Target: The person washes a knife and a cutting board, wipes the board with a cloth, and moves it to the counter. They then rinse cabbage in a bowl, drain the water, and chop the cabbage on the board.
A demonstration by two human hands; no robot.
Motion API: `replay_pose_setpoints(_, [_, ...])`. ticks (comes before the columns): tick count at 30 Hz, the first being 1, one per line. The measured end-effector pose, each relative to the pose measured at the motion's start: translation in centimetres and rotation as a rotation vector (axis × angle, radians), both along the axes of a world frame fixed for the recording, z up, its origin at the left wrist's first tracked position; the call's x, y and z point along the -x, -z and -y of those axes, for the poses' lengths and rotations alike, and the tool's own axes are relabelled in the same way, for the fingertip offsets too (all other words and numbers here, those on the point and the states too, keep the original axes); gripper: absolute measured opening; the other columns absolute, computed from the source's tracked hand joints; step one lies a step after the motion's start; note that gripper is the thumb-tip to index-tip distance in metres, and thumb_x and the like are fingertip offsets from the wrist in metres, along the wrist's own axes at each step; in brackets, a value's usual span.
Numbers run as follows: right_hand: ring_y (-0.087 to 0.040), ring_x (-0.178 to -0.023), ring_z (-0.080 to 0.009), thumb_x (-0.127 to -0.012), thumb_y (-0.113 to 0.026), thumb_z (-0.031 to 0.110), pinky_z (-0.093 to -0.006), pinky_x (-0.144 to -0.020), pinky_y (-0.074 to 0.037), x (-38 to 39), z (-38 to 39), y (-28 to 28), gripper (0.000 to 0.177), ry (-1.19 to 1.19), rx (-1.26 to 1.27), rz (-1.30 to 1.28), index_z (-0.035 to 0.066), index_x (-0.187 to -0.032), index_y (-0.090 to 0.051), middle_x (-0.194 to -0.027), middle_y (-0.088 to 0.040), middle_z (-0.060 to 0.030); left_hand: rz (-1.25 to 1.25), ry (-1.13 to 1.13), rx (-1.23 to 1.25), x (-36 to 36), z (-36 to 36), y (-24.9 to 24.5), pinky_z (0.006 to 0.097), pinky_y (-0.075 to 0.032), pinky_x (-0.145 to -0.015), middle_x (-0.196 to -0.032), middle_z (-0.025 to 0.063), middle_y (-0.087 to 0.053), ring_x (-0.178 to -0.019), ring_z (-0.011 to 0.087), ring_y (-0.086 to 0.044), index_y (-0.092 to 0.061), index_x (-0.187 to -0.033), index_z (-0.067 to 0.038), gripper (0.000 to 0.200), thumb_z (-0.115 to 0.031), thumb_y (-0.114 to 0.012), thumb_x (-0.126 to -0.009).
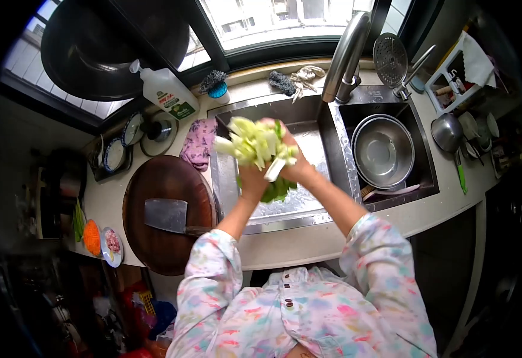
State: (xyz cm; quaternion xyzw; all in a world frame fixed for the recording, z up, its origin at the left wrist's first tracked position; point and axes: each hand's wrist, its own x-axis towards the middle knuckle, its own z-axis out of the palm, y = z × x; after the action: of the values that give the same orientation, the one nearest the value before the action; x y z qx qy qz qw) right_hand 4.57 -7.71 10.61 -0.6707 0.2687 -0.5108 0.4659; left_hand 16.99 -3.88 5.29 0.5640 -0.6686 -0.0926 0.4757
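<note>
Above the left basin of the steel sink (255, 228), a bunch of leafy greens (255, 142) is gripped between both hands. Its pale cut stems point up and away from me, and green leaves hang below. My left hand (253, 178) is closed around the near left side of the bunch. On the right side, my right hand (296, 164) wraps it, with fingers partly hidden by the stems. The basin beneath looks wet and shiny.
Left of the sink lies a cleaver (166, 215) on a round wooden chopping board (153, 253). Beyond are a plate of chopped meat (113, 241) and shredded orange vegetable (92, 238). The faucet (341, 65) arches behind the basins; metal bowls (383, 152) fill the right one.
</note>
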Motion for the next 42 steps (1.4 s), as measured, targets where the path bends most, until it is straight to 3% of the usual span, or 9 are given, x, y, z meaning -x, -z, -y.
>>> replay_pose_setpoints(2, [-0.058,-0.103,-0.0212,-0.065,-0.079,0.013,-0.033,-0.09,-0.045,1.1,-2.4,7.5,0.076,0.062,-0.074,-0.104,0.007,-0.129,-0.039,-0.113,-0.058,-0.0094,0.055,-0.024,-0.041,2.5,-1.9,2.4,0.0398,-0.044,-0.087,-0.109,0.0134,-0.058,-0.103,0.0314,-0.056,-0.055,-0.113,-0.008,0.044,-0.014,-0.069,-0.072])
replay_pose_setpoints(8, [-0.051,-0.105,-0.0147,-0.062,-0.08,0.009,-0.0304,-0.093,-0.042,0.5,-1.8,1.6,0.08,-0.107,-0.251,-0.122,0.009,-0.129,-0.037,-0.113,-0.053,-0.0042,0.152,-0.098,0.017,1.3,-1.4,1.4,0.0398,-0.046,-0.078,-0.096,0.0086,-0.062,-0.091,0.0291,-0.06,-0.058,-0.103,-0.01,0.038,-0.021,-0.072,-0.069])
replay_pose_setpoints(17, [-0.053,-0.111,-0.0194,-0.059,-0.081,0.007,-0.0338,-0.105,-0.039,-3.2,2.7,-14.9,0.078,-0.331,0.544,0.403,0.012,-0.127,-0.043,-0.119,-0.053,-0.0058,0.017,0.051,0.234,-2.1,0.7,-16.3,0.0381,-0.046,-0.088,-0.111,0.0108,-0.06,-0.102,0.0262,-0.058,-0.056,-0.115,-0.002,0.042,-0.018,-0.068,-0.079])
replay_pose_setpoints(21, [-0.053,-0.11,-0.0186,-0.064,-0.08,0.011,-0.0334,-0.097,-0.044,-2.4,2.0,-8.7,0.072,-0.378,0.35,0.439,0.008,-0.126,-0.044,-0.12,-0.052,-0.0094,-0.285,0.129,-0.088,-2.0,1.2,-5.8,0.0383,-0.046,-0.088,-0.11,0.0097,-0.06,-0.102,0.0257,-0.057,-0.056,-0.113,-0.006,0.045,-0.023,-0.071,-0.074])
replay_pose_setpoints(24, [-0.054,-0.11,-0.0218,-0.064,-0.081,0.02,-0.0339,-0.098,-0.041,-0.5,-0.9,5.2,0.076,0.004,-0.159,-0.105,0.006,-0.127,-0.041,-0.117,-0.056,-0.0115,0.385,-0.245,-0.026,1.6,-1.2,2.6,0.0395,-0.044,-0.086,-0.106,0.0098,-0.061,-0.101,0.0298,-0.057,-0.057,-0.108,-0.008,0.039,-0.024,-0.067,-0.074])
replay_pose_setpoints(25, [-0.049,-0.112,-0.0157,-0.068,-0.075,0.008,-0.0325,-0.098,-0.037,0.1,-1.7,7.5,0.074,-0.032,-0.15,-0.133,0.007,-0.131,-0.038,-0.122,-0.051,-0.007,0.119,-0.15,0.022,2.4,-1.7,2.6,0.0392,-0.045,-0.083,-0.102,0.0089,-0.061,-0.096,0.0294,-0.058,-0.058,-0.105,-0.008,0.036,-0.019,-0.068,-0.072])
replay_pose_setpoints(28, [-0.052,-0.106,-0.0161,-0.065,-0.074,0.009,-0.0306,-0.094,-0.041,0.5,-2.6,5.0,0.075,-0.178,-0.403,-0.118,0.006,-0.13,-0.039,-0.116,-0.055,-0.0056,-0.127,-0.092,-0.222,2.4,-3.9,4.0,0.0399,-0.046,-0.079,-0.096,0.0083,-0.062,-0.092,0.0298,-0.06,-0.058,-0.102,-0.009,0.039,-0.014,-0.071,-0.066])
replay_pose_setpoints(34, [-0.053,-0.108,-0.0172,-0.067,-0.071,0.007,-0.0299,-0.094,-0.041,-2.2,-2.1,-0.5,0.079,-0.14,-0.178,-0.172,0.007,-0.135,-0.033,-0.12,-0.054,-0.0088,0.038,-0.087,-0.032,-1.0,-2.9,-1.0,0.0381,-0.048,-0.073,-0.092,0.01,-0.063,-0.085,0.0287,-0.061,-0.059,-0.098,-0.006,0.037,-0.021,-0.075,-0.069])
replay_pose_setpoints(42, [-0.056,-0.1,-0.0161,-0.061,-0.079,0.009,-0.0299,-0.089,-0.043,-9.2,-3.8,-4.1,0.076,-0.092,-0.214,-0.143,0.008,-0.127,-0.04,-0.11,-0.058,-0.007,-0.454,0.009,0.073,-6.1,-4.4,-5.3,0.0366,-0.048,-0.076,-0.09,0.0076,-0.064,-0.085,0.0274,-0.062,-0.061,-0.097,-0.008,0.032,-0.014,-0.072,-0.067])
